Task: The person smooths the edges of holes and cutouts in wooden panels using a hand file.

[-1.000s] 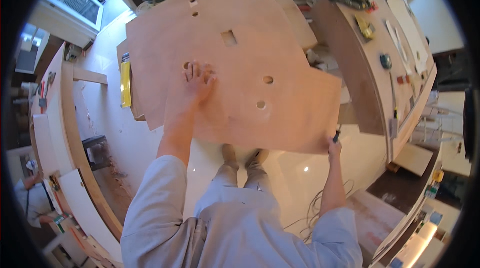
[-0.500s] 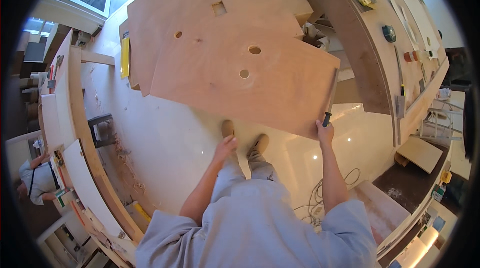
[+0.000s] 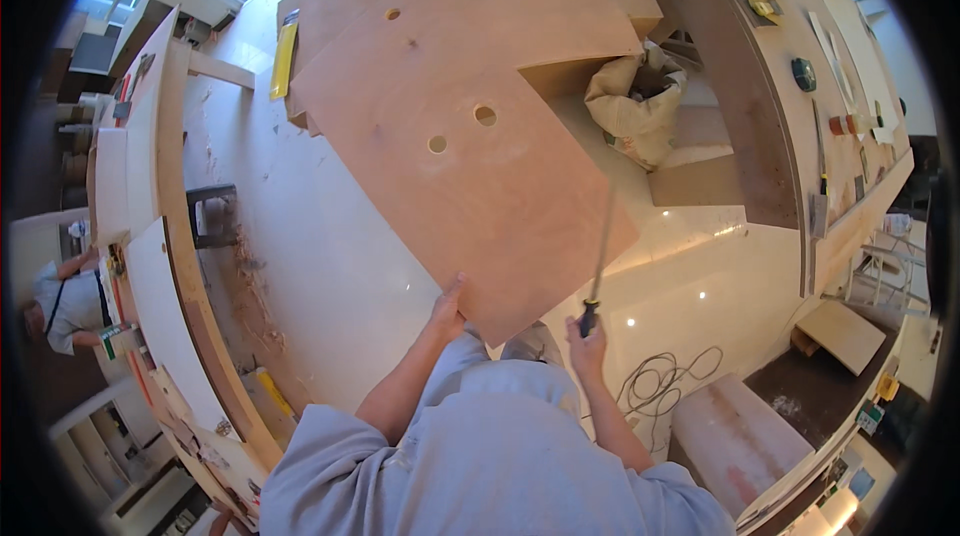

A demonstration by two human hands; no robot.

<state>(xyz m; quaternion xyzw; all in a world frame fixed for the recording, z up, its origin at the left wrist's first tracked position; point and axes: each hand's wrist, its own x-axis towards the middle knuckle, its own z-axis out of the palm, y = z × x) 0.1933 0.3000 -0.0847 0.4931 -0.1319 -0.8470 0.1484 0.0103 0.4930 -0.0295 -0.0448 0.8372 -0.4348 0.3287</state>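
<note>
A pale reddish plywood board point(image 3: 500, 196) with round holes lies angled over a stack of similar sheets point(image 3: 540, 6), its near corner just above my legs. My left hand point(image 3: 448, 311) grips its lower-left edge, thumb on top. My right hand point(image 3: 586, 341), beside the board's lower-right edge, is closed on the black handle of a long thin metal tool point(image 3: 600, 266), probably a file, whose blade points up along the board. Whether that hand also touches the board, I cannot tell.
Long wooden workbenches stand at left point(image 3: 172, 316) and right point(image 3: 770, 56), with scattered hand tools. A sack point(image 3: 630, 106) sits beside the stack. A coiled cable point(image 3: 670, 366) and a dusty panel point(image 3: 730, 426) are at lower right. A co-worker point(image 3: 70, 306) works at far left.
My left hand has left the board's surface and now grips its near edge. The board has swung clockwise, its near end coming toward me. My right hand has moved left, still holding the tool.
</note>
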